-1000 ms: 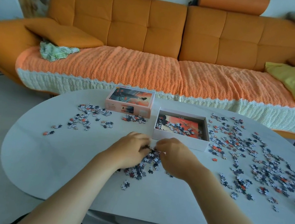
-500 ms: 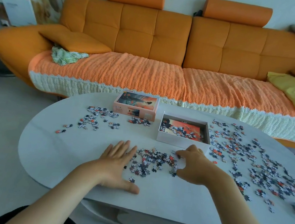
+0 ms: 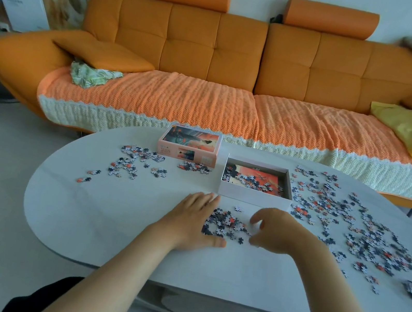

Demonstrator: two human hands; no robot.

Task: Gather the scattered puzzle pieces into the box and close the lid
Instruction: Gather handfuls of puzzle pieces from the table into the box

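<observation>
Pile [image 3: 226, 224] between the hands: left hand [image 3: 192, 221] flat, right hand [image 3: 278, 230] cupped, grip unclear. Box [image 3: 252, 197] just beyond, nearer right.

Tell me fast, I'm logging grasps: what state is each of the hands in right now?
Left hand: open, flat on the table against the piece pile.
Right hand: open, cupped beside the pile, nothing visibly held.
</observation>
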